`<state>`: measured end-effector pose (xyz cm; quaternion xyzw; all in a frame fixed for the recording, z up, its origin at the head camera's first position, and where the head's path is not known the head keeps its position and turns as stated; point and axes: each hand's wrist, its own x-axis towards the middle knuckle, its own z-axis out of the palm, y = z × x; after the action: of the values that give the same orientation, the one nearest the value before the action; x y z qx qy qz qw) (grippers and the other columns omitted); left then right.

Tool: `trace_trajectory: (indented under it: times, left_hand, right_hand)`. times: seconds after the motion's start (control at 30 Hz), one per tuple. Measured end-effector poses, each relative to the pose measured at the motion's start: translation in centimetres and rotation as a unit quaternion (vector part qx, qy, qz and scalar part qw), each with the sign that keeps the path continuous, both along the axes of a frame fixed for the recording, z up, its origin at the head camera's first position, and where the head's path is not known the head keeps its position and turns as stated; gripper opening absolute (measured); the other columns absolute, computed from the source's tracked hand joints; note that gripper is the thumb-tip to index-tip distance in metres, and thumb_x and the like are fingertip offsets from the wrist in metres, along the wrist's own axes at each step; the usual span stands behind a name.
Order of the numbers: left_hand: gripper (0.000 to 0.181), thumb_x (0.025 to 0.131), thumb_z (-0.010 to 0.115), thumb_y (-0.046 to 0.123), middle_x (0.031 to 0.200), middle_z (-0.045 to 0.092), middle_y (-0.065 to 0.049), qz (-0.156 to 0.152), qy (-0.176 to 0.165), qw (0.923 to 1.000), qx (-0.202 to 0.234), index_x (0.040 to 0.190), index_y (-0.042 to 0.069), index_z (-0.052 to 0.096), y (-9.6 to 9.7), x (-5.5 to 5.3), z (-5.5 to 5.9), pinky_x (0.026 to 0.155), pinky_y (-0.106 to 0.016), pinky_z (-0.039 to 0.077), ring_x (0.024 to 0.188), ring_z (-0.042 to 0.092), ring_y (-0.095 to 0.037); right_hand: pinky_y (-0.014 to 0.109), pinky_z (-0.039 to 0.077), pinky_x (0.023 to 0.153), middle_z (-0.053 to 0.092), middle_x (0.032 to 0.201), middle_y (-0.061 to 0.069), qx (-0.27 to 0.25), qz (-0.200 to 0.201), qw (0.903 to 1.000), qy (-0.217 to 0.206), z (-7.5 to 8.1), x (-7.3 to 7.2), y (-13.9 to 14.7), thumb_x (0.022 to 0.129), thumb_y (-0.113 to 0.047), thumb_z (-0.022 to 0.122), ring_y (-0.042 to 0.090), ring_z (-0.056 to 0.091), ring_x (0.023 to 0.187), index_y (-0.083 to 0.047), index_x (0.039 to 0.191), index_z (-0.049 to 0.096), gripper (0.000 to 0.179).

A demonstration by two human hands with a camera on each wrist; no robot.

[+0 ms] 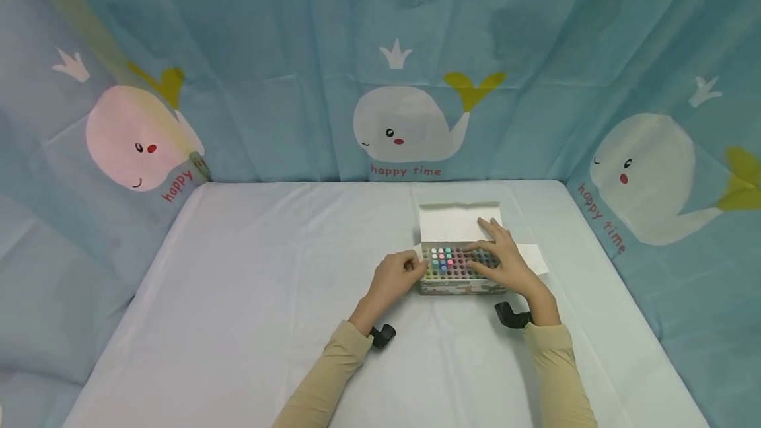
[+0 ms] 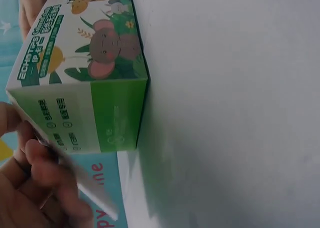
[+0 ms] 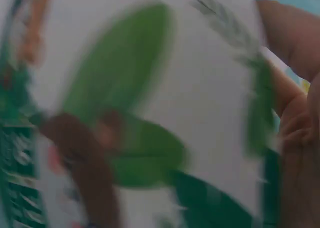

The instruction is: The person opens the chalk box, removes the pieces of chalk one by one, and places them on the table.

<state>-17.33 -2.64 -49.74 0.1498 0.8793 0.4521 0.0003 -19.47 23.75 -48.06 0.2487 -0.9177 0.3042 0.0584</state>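
A printed marker box (image 1: 460,288) stands with its white lid (image 1: 448,222) raised at the back. Inside, several coloured marker caps (image 1: 442,260) show at the left; rows of small dark circles fill much of the rest. My left hand (image 1: 392,276) is at the box's left edge with bent fingers. In the left wrist view its fingers (image 2: 47,163) meet the top edge beside a white flap (image 2: 95,193); whether they pinch anything is unclear. My right hand (image 1: 508,263) spreads over the right part, thumb and index finger apart. The box's printed side (image 3: 150,87) fills the right wrist view, blurred.
A side flap (image 1: 533,258) sticks out at the box's right. White cloth (image 1: 250,296) covers the table. Blue curtains (image 1: 267,117) with whale prints surround it at the back and sides. Black wrist devices (image 1: 513,316) sit below both hands.
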Motion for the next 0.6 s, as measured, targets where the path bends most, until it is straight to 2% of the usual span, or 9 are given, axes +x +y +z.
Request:
trace_trajectory:
  times: [0.1, 0.2, 0.37, 0.5, 0.6]
  left_hand:
    - [0.029, 0.089, 0.060, 0.039, 0.053, 0.044, 0.008, 0.012, 0.033, 0.9991, -0.024, 0.066, 0.021, 0.053, 0.0, -0.2, 0.2, 0.043, -0.022, 0.030, 0.044, 0.035, -0.008]
    - [0.025, 0.087, 0.063, 0.037, 0.056, 0.046, 0.008, 0.017, 0.078, 0.9958, -0.044, 0.069, 0.022, 0.055, 0.1, -0.5, 0.6, 0.045, -0.021, 0.032, 0.046, 0.037, -0.008]
    - [0.013, 0.086, 0.064, 0.032, 0.067, 0.052, 0.008, -0.003, 0.143, 0.9868, -0.077, 0.080, 0.021, 0.061, 0.6, -1.2, 1.4, 0.057, -0.021, 0.036, 0.059, 0.043, -0.005]
    - [0.013, 0.087, 0.063, 0.034, 0.078, 0.056, 0.007, -0.032, 0.161, 0.9816, -0.098, 0.089, 0.021, 0.064, 1.3, -1.9, 2.0, 0.065, -0.023, 0.036, 0.069, 0.046, -0.006]
    - [0.011, 0.088, 0.062, 0.033, 0.082, 0.057, 0.006, -0.049, 0.162, 0.9785, -0.118, 0.090, 0.022, 0.065, 1.8, -2.4, 2.2, 0.067, -0.023, 0.036, 0.073, 0.047, -0.007]
  right_hand:
    - [0.063, 0.001, 0.108, 0.023, 0.150, 0.017, 0.016, -0.004, 0.9999, -0.002, -0.3, 0.1, -0.2, 0.079, -0.033, 0.072, 0.040, 0.008, 0.140, -0.023, 0.106, 0.068, 0.030]
    - [0.059, 0.001, 0.110, 0.025, 0.149, 0.017, 0.040, -0.015, 0.9991, 0.010, -0.4, 0.0, -0.3, 0.078, -0.038, 0.072, 0.040, 0.011, 0.140, -0.025, 0.106, 0.067, 0.031]
    - [0.058, 0.004, 0.110, 0.029, 0.147, 0.018, 0.061, -0.023, 0.9976, 0.023, -0.7, -0.1, -0.3, 0.077, -0.042, 0.071, 0.042, 0.017, 0.138, -0.026, 0.105, 0.066, 0.032]
    - [0.059, 0.004, 0.110, 0.030, 0.147, 0.017, 0.059, -0.027, 0.9978, 0.016, -0.9, 0.0, -0.3, 0.077, -0.041, 0.071, 0.041, 0.017, 0.138, -0.026, 0.104, 0.066, 0.031]
    - [0.059, 0.004, 0.110, 0.030, 0.148, 0.017, 0.057, -0.028, 0.9979, 0.008, -1.1, 0.1, -0.4, 0.078, -0.040, 0.071, 0.041, 0.017, 0.138, -0.025, 0.104, 0.066, 0.030]
